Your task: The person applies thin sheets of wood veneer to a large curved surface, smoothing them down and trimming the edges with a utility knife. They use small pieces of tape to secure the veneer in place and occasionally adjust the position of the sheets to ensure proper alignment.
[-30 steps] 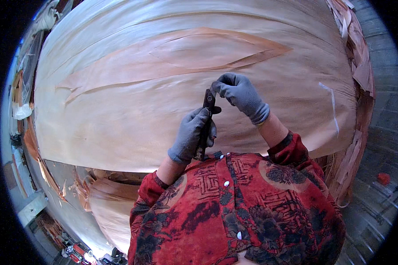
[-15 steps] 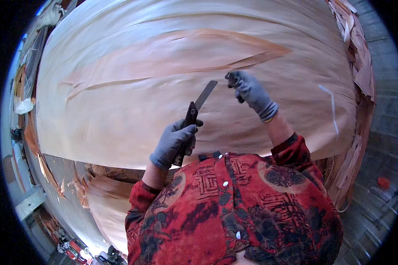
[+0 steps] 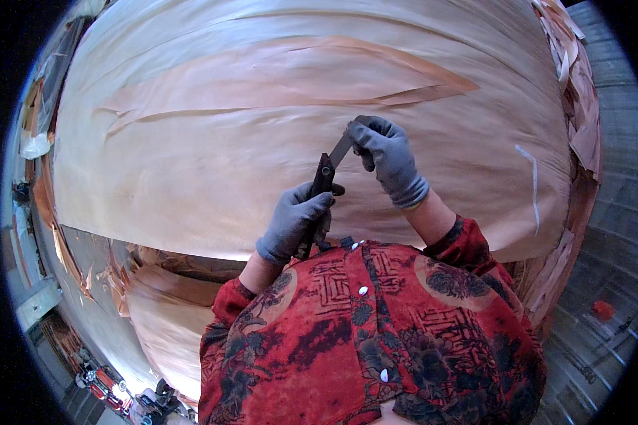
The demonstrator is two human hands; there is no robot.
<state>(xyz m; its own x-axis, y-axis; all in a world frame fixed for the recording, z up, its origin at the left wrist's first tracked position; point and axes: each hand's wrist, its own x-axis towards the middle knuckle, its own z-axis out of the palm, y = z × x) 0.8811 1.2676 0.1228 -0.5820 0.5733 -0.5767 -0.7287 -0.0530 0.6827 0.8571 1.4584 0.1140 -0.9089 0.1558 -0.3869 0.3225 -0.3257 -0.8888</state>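
Observation:
My left hand, in a grey glove, is wrapped round the dark handle of a knife whose long grey blade angles up to the right. The gloved fingers of my right hand pinch the upper end of that blade. Both hands are over a broad, wrinkled pale beige sheet like wood veneer. Above them, a long, pointed pinkish-tan piece lies on that sheet. A thin whitish strip lies to the right.
Ragged veneer scraps line the right edge, beside grey ribbed floor with a small red object. More scraps run along the left. Another pale stack is below left; red and black machinery stands at lower left.
The blade has come out from the dark handle. My right hand moved away to the right half a second ago and is now back, gripping the blade's end.

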